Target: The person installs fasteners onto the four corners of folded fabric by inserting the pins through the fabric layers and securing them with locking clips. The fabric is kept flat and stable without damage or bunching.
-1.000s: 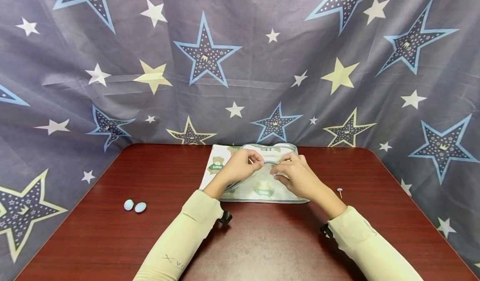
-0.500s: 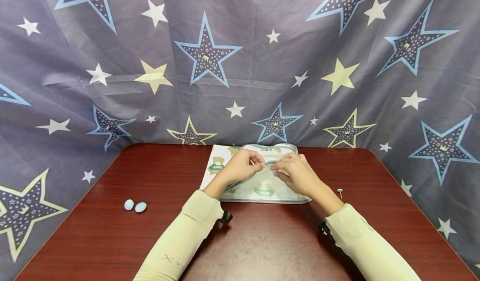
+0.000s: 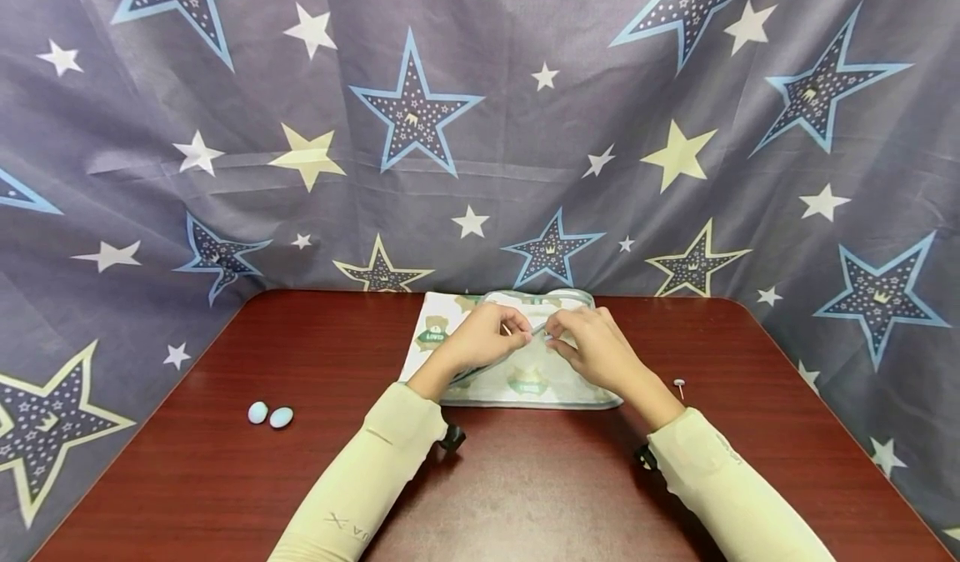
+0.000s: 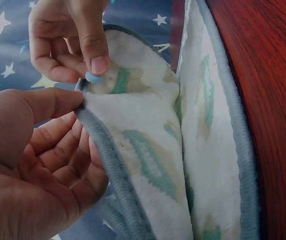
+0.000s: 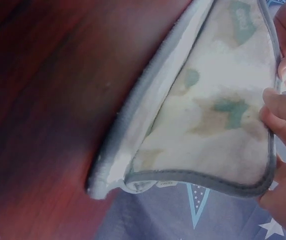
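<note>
Cloth (image 4: 145,135) sits pinched in left hand (image 3: 483,337); right hand (image 3: 594,345) pinches blue pin (image 4: 94,78).

A star-printed curtain (image 3: 510,145) hangs behind the reddish-brown table (image 3: 532,479).

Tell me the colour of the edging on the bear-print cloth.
The edging is greyish blue; the left wrist view shows it best.
</note>
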`<state>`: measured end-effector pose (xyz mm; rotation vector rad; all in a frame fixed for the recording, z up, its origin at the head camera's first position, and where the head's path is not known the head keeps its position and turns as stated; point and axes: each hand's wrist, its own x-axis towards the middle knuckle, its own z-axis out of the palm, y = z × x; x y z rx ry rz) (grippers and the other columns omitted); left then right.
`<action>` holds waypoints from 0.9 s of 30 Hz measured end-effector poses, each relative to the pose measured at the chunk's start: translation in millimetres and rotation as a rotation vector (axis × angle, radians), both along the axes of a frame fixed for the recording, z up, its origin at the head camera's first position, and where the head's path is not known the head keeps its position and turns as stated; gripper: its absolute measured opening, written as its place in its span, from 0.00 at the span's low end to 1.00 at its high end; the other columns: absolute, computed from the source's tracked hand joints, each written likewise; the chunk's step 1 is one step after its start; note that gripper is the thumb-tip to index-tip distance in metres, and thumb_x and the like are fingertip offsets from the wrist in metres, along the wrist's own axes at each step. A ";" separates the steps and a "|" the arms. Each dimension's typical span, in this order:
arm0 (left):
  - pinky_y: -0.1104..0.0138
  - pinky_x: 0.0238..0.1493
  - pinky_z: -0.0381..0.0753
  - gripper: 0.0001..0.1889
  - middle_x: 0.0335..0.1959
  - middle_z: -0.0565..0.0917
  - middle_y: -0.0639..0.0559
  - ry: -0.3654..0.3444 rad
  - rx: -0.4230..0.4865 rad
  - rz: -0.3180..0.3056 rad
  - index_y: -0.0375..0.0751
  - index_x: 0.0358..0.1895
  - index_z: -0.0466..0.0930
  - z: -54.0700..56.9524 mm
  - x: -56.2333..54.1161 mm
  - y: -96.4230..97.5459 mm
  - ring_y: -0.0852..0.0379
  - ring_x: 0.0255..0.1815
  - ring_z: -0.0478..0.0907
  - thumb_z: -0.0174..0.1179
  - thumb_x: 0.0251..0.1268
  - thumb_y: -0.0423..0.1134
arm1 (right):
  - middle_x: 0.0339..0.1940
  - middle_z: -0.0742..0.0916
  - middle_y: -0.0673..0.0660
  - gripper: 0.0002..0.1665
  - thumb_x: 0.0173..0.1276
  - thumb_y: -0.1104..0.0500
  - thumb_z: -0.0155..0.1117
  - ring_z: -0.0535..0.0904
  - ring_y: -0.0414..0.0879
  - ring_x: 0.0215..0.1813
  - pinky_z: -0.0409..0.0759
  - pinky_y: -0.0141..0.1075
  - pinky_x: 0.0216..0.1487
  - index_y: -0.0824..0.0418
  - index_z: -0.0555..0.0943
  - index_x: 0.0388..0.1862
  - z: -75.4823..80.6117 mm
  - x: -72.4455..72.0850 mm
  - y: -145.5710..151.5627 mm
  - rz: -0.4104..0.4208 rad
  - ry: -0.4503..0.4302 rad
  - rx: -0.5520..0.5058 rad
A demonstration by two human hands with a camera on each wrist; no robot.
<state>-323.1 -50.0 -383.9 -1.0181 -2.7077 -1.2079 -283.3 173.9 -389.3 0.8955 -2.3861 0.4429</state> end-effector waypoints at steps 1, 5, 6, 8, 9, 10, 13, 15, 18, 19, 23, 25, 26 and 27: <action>0.68 0.32 0.76 0.02 0.29 0.84 0.57 0.001 0.002 -0.003 0.45 0.38 0.87 -0.1 0.2 -0.2 0.62 0.27 0.77 0.66 0.67 0.37 | 0.34 0.89 0.47 0.13 0.59 0.62 0.79 0.84 0.48 0.43 0.72 0.48 0.43 0.56 0.83 0.40 -0.4 -0.3 0.0 0.005 0.011 -0.005; 0.69 0.32 0.76 0.02 0.29 0.84 0.57 0.005 0.000 -0.011 0.45 0.38 0.87 -0.9 0.2 -0.5 0.62 0.27 0.77 0.66 0.67 0.37 | 0.36 0.90 0.48 0.13 0.58 0.62 0.79 0.86 0.46 0.43 0.71 0.47 0.41 0.56 0.84 0.39 -2.2 -1.9 -0.2 0.025 0.061 -0.024; 0.69 0.32 0.75 0.02 0.29 0.84 0.57 0.005 -0.001 -0.012 0.45 0.38 0.87 -1.0 0.1 -0.5 0.62 0.27 0.77 0.66 0.67 0.37 | 0.36 0.90 0.48 0.13 0.58 0.62 0.79 0.85 0.45 0.43 0.71 0.46 0.41 0.56 0.84 0.40 -2.7 -2.4 -0.3 0.028 0.073 -0.027; 0.69 0.32 0.75 0.02 0.29 0.84 0.57 0.006 -0.003 -0.015 0.45 0.38 0.87 -1.2 0.0 -0.4 0.62 0.27 0.77 0.66 0.67 0.37 | 0.37 0.89 0.49 0.13 0.58 0.63 0.79 0.85 0.45 0.42 0.70 0.46 0.41 0.56 0.84 0.40 -4.1 -3.8 -0.7 0.033 0.100 -0.029; 0.69 0.32 0.75 0.02 0.29 0.84 0.57 0.008 -0.003 -0.017 0.45 0.38 0.87 -1.1 0.1 -0.2 0.62 0.27 0.77 0.66 0.67 0.37 | 0.37 0.89 0.49 0.13 0.58 0.63 0.79 0.84 0.45 0.41 0.70 0.46 0.41 0.56 0.84 0.40 -4.3 -4.2 -0.9 0.034 0.109 -0.028; 0.69 0.32 0.75 0.02 0.29 0.84 0.57 0.009 -0.003 -0.019 0.45 0.38 0.87 -1.0 0.2 -0.2 0.62 0.27 0.77 0.66 0.67 0.37 | 0.37 0.88 0.49 0.13 0.58 0.63 0.79 0.83 0.45 0.41 0.69 0.47 0.41 0.55 0.84 0.40 -4.2 -4.4 -1.3 0.033 0.115 -0.025; 0.69 0.32 0.75 0.02 0.29 0.84 0.57 0.008 0.001 -0.021 0.45 0.38 0.87 -0.2 0.8 0.0 0.63 0.27 0.76 0.66 0.67 0.37 | 0.38 0.86 0.49 0.14 0.58 0.63 0.79 0.82 0.46 0.41 0.69 0.47 0.41 0.55 0.84 0.40 -4.9 -5.7 -2.0 0.024 0.131 -0.012; 0.69 0.32 0.75 0.02 0.29 0.84 0.57 0.006 0.001 -0.021 0.45 0.38 0.87 0.6 1.4 0.0 0.63 0.27 0.76 0.66 0.67 0.37 | 0.39 0.85 0.50 0.15 0.57 0.63 0.79 0.81 0.47 0.42 0.69 0.47 0.41 0.54 0.83 0.41 -4.7 -6.1 -2.4 0.015 0.129 -0.004; 0.69 0.31 0.75 0.02 0.29 0.84 0.57 0.001 0.002 -0.022 0.45 0.37 0.87 1.3 2.3 -0.1 0.63 0.26 0.76 0.66 0.67 0.37 | 0.40 0.85 0.51 0.15 0.57 0.63 0.79 0.81 0.49 0.43 0.69 0.48 0.41 0.54 0.83 0.41 -5.4 -7.1 -2.4 0.000 0.128 0.004; 0.69 0.31 0.75 0.02 0.29 0.84 0.57 0.001 0.000 -0.021 0.45 0.37 0.87 1.3 2.2 -0.1 0.63 0.26 0.76 0.66 0.67 0.37 | 0.41 0.85 0.51 0.15 0.57 0.63 0.79 0.81 0.49 0.43 0.69 0.48 0.41 0.54 0.83 0.42 -5.5 -7.4 -2.3 -0.004 0.127 0.006; 0.69 0.31 0.75 0.02 0.29 0.84 0.57 -0.003 -0.006 -0.017 0.45 0.37 0.87 0.6 2.2 -0.2 0.63 0.27 0.76 0.66 0.67 0.37 | 0.42 0.85 0.52 0.15 0.58 0.62 0.79 0.81 0.50 0.43 0.69 0.48 0.41 0.55 0.83 0.42 -6.4 -8.6 -2.1 -0.014 0.125 0.012; 0.69 0.31 0.75 0.02 0.29 0.84 0.57 -0.003 -0.010 -0.014 0.46 0.37 0.87 0.2 1.8 -0.1 0.63 0.27 0.76 0.66 0.67 0.37 | 0.42 0.85 0.52 0.15 0.58 0.62 0.79 0.81 0.50 0.43 0.70 0.48 0.41 0.55 0.83 0.42 -6.7 -9.3 -2.1 -0.015 0.128 0.016; 0.69 0.31 0.75 0.02 0.29 0.84 0.57 -0.002 -0.010 -0.013 0.46 0.38 0.87 0.1 1.8 -0.2 0.63 0.27 0.76 0.66 0.67 0.37 | 0.41 0.85 0.52 0.15 0.58 0.62 0.79 0.81 0.50 0.43 0.70 0.48 0.41 0.55 0.83 0.42 -6.6 -9.7 -2.1 -0.012 0.129 0.019; 0.69 0.31 0.75 0.02 0.29 0.84 0.57 -0.002 -0.011 -0.013 0.46 0.38 0.87 0.0 1.7 -0.3 0.63 0.27 0.76 0.66 0.67 0.37 | 0.41 0.85 0.52 0.15 0.57 0.63 0.79 0.81 0.50 0.43 0.71 0.48 0.41 0.55 0.83 0.42 -6.4 -10.1 -2.1 -0.008 0.129 0.020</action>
